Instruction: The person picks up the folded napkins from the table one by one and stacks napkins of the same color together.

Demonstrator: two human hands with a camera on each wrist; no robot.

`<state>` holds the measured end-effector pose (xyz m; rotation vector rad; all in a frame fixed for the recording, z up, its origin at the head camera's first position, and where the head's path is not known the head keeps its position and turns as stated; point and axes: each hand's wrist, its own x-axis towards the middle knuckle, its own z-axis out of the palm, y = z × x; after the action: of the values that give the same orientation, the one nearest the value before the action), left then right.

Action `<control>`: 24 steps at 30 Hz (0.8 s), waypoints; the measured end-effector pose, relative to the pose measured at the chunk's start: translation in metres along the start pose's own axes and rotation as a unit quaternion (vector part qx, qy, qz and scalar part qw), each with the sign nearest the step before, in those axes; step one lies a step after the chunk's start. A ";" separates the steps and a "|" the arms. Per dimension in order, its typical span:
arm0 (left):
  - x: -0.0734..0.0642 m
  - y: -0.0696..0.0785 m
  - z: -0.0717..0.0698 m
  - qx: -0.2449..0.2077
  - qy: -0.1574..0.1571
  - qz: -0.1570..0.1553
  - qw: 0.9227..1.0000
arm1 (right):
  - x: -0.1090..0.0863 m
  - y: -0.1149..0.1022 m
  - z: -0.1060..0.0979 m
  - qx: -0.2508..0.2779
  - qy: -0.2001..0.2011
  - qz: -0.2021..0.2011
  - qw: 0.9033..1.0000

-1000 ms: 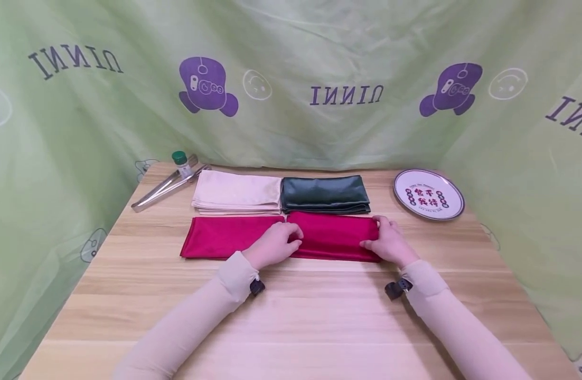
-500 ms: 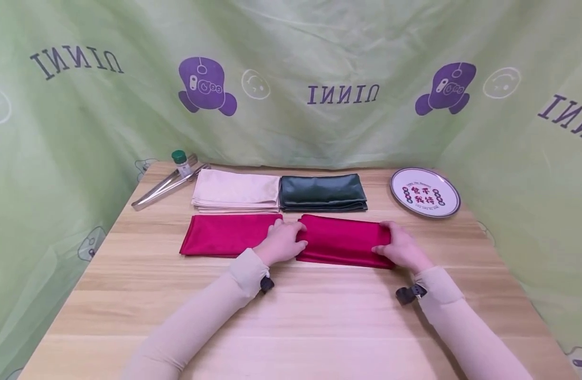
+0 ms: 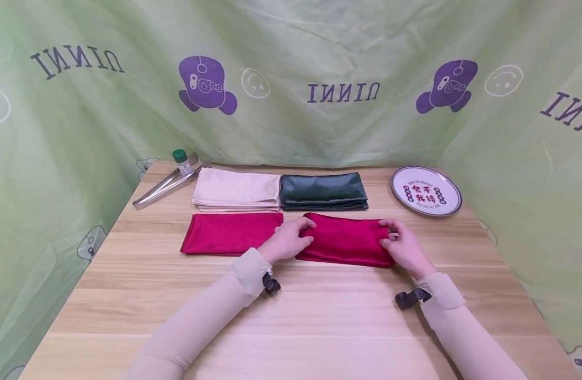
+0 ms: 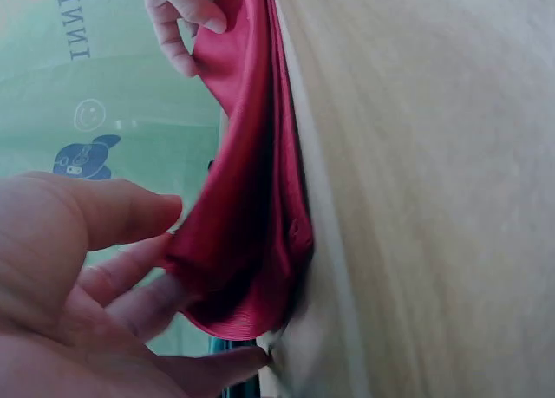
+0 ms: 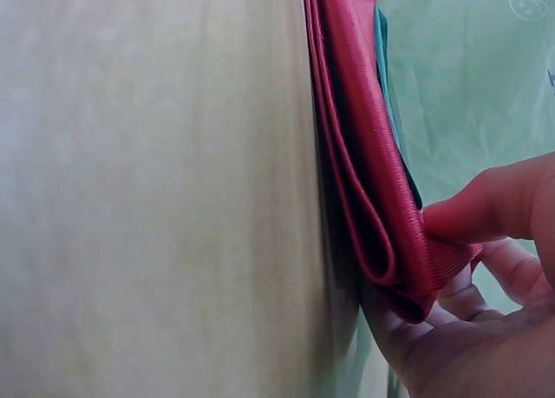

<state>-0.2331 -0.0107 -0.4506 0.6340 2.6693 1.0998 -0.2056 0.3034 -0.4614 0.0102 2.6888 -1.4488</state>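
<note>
Two folded red cloths lie side by side. My left hand [image 3: 287, 240] is at the left end of the right red cloth [image 3: 343, 240], its fingers curled at that edge; in the left wrist view some fingers pass behind the cloth's end. My right hand [image 3: 404, 247] pinches the opposite end, thumb on the top layer and fingers around the edge, as the right wrist view shows. The layers bulge a little apart at both ends. Partly behind my left hand is the left red cloth [image 3: 231, 232], flat on the table.
Behind the red cloths lie a folded pale pink cloth [image 3: 236, 187] and a folded dark green cloth [image 3: 324, 190]. Metal tongs [image 3: 160, 192] and a green-capped bottle [image 3: 181, 161] are at the back left. A printed plate [image 3: 426, 206] sits at the back right of the wooden table [image 3: 291, 327].
The right red cloth has shifted right and slightly nearer with both hands, opening a gap from the left red cloth. Over the last half second it has moved little.
</note>
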 end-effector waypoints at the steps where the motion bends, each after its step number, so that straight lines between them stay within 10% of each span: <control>1: 0.000 -0.001 0.001 -0.010 0.004 0.007 1.000 | 0.000 0.000 0.000 0.004 0.000 0.001 1.000; 8: 0.006 -0.012 0.004 -0.092 0.034 0.043 0.994 | 0.002 0.000 0.003 0.059 0.006 0.020 0.998; 17: 0.011 -0.020 0.005 -0.248 0.028 0.035 0.968 | 0.001 0.005 0.001 0.079 0.025 0.038 0.996; 24: 0.013 -0.018 0.009 -0.219 0.065 0.014 0.973 | 0.000 0.007 0.000 0.081 0.035 0.045 0.995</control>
<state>-0.2479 -0.0105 -0.4700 0.5276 2.3924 1.7199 -0.2056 0.3068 -0.4671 0.1954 2.5782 -1.6636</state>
